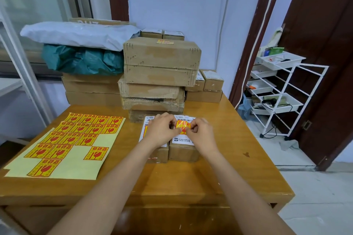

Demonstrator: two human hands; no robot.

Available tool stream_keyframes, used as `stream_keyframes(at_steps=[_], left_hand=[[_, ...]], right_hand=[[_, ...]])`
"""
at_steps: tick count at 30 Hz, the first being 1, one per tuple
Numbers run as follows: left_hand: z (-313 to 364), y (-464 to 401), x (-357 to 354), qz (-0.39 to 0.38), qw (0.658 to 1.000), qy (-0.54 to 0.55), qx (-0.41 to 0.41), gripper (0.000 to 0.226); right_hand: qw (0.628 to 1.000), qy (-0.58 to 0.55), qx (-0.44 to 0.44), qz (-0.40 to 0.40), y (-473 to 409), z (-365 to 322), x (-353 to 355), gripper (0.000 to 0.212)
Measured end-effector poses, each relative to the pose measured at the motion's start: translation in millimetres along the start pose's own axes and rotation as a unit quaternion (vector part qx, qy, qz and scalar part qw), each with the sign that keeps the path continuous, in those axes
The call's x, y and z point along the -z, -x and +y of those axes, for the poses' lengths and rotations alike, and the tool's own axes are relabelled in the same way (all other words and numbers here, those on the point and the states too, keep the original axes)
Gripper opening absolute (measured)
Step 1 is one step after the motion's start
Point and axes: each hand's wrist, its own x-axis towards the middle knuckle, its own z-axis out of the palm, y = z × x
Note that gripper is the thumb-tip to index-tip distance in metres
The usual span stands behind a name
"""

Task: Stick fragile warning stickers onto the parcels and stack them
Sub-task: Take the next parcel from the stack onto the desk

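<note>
While both forearms reach forward over the table, the left hand (161, 129) and the right hand (202, 132) meet close together above two small parcels, each pinching one edge of a red-and-yellow fragile sticker (183, 125) between thumb and fingertips. The sticker hangs just over the white shipping label of the right parcel (183, 149); whether it already touches the label cannot be told. The left parcel (158, 153) stands touching the right one, side by side, and a strip of red and yellow shows on its label beside the left hand.

To the left on the wooden table (219, 168) lies a pale yellow sticker sheet (76, 166), flat, with rows of the same stickers and several bare patches. Behind the hands rises a stack of cardboard boxes (160, 74), the topmost bearing a sticker on its upper face. Smaller labelled boxes (208, 86) stand to the right of the stack. Left of it, a green bag (82, 60) and a white mailer bag (76, 33) rest on flat cartons (91, 89).

Beyond the table are a pale blue wall (181, 0), dark brown door frames, a white wire rack (280, 89) holding trays at the right, and a light tiled floor (315, 196).
</note>
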Motion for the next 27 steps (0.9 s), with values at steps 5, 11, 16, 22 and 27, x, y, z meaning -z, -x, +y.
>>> stream_keyframes(at_steps=[5,11,16,22,27], left_hand=[[0.8,0.6,0.7,-0.004,1.0,0.003,0.003,0.018],[0.5,1.2,1.2,-0.011,1.0,0.021,0.005,0.016],[3.5,1.8,3.3,-0.021,0.999,0.033,0.013,0.022],[8.1,3.1,5.6,-0.04,0.997,0.057,0.039,0.03],[6.2,2.3,4.8,-0.041,0.998,0.047,0.033,0.029]], right_hand=[[1.0,0.015,-0.002,-0.002,1.3,-0.9,-0.4,0.031],[0.999,0.041,-0.007,0.004,2.8,-1.5,-1.6,0.016],[0.998,0.065,-0.02,-0.01,4.5,-5.7,1.0,0.017],[0.998,0.058,-0.03,-0.022,4.3,-8.1,2.2,0.019],[0.999,0.033,-0.028,-0.028,4.5,-7.3,2.4,0.023]])
